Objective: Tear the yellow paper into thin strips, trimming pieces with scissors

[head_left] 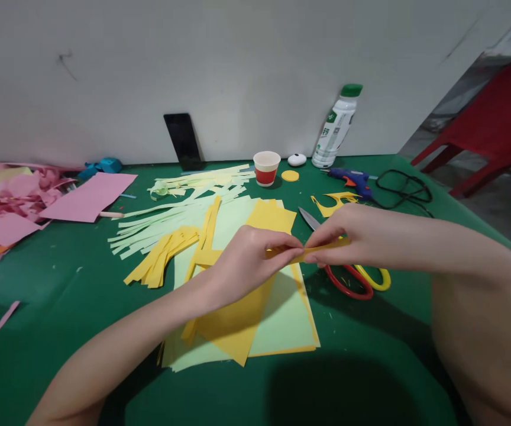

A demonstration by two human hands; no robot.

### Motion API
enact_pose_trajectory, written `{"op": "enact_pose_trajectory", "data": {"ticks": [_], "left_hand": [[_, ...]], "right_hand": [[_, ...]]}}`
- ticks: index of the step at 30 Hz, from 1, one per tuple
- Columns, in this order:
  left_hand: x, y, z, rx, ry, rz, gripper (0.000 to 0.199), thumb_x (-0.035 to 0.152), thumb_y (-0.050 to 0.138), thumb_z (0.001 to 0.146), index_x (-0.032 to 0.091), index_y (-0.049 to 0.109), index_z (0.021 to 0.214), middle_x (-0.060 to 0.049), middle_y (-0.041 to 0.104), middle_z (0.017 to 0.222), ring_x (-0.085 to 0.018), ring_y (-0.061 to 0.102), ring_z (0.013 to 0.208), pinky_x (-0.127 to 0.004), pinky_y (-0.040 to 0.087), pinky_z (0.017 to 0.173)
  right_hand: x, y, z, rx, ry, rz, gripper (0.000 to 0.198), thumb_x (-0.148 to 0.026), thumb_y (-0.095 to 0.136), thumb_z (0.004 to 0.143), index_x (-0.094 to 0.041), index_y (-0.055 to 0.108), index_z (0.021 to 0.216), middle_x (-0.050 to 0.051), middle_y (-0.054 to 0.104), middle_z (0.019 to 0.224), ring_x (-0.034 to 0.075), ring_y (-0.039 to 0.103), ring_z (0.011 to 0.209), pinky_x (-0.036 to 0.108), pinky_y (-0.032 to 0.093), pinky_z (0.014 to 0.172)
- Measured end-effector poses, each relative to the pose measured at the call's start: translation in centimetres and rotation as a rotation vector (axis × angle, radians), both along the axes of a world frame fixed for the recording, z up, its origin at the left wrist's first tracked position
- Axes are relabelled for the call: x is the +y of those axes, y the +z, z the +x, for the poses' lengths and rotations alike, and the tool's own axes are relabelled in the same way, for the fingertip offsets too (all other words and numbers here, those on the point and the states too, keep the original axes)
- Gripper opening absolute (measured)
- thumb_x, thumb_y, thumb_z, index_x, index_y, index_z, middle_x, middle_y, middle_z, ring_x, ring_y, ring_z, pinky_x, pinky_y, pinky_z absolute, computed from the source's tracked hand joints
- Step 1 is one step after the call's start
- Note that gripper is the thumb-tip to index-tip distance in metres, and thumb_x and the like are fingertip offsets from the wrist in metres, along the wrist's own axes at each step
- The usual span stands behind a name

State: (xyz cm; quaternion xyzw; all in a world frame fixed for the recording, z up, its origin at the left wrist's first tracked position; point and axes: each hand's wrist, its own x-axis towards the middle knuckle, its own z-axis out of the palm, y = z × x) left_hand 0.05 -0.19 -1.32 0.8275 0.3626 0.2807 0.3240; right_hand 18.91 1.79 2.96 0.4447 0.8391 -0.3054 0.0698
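Observation:
A narrow yellow paper strip [298, 257] is pinched between my left hand [246, 260] and my right hand [348, 239], whose fingertips nearly meet. Both hands are closed on it above the table. Beneath them lie light green paper sheets [282, 328] with yellow paper [233, 322] across them. Several loose yellow strips [210, 225] rest on the sheets, and a fringed yellow piece [164, 254] sits just left. Scissors with red and yellow handles [348, 284] lie under my right hand and wrist, partly hidden.
Fringed green strips [149, 228], a paper cup [267, 168], a bottle [335, 130], a phone [183, 142] and a blue glue gun [355, 180] with a black cord stand or lie toward the wall. Pink paper [91, 198] is piled at left. A red chair [495, 118] stands beyond the table.

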Motion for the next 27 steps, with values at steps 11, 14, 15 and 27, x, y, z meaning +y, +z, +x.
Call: {"op": "enact_pose_trajectory", "data": {"ticks": [11, 14, 15, 27], "left_hand": [[0.6, 0.2, -1.5, 0.053, 0.179, 0.032, 0.017, 0.023, 0.057, 0.079, 0.015, 0.072, 0.078, -0.001, 0.073, 0.074, -0.013, 0.065, 0.063, -0.019, 0.05, 0.057], [1.0, 0.0, -2.1, 0.054, 0.215, -0.009, 0.016, 0.023, 0.059, 0.077, 0.016, 0.073, 0.076, -0.001, 0.073, 0.075, -0.014, 0.067, 0.066, -0.019, 0.052, 0.062], [1.1, 0.1, -2.4, 0.062, 0.228, -0.02, 0.015, 0.023, 0.059, 0.076, 0.016, 0.073, 0.076, -0.001, 0.073, 0.076, -0.014, 0.067, 0.068, -0.02, 0.053, 0.063], [0.2, -0.2, -3.2, 0.165, 0.205, 0.089, 0.016, 0.015, 0.056, 0.077, 0.014, 0.071, 0.075, 0.0, 0.072, 0.071, -0.011, 0.063, 0.055, -0.019, 0.047, 0.052]], "right_hand": [[-0.4, 0.7, 1.4, -0.025, -0.067, 0.032, 0.04, -0.046, 0.04, 0.082, -0.017, 0.049, 0.056, -0.004, 0.022, 0.051, 0.007, 0.017, 0.045, 0.026, 0.014, 0.039], [-0.2, 1.0, 2.3, -0.058, -0.085, 0.004, 0.035, -0.041, 0.044, 0.08, -0.016, 0.056, 0.058, -0.004, 0.024, 0.051, 0.007, 0.019, 0.045, 0.024, 0.016, 0.04], [-0.1, 1.1, 2.6, -0.065, -0.097, -0.006, 0.033, -0.039, 0.045, 0.08, -0.016, 0.058, 0.058, -0.004, 0.024, 0.051, 0.007, 0.019, 0.045, 0.024, 0.017, 0.04], [-0.5, -0.5, -0.6, -0.018, -0.052, 0.348, 0.043, -0.051, 0.052, 0.076, -0.02, 0.066, 0.102, 0.007, 0.066, 0.088, 0.018, 0.056, 0.076, 0.027, 0.035, 0.061]]}}
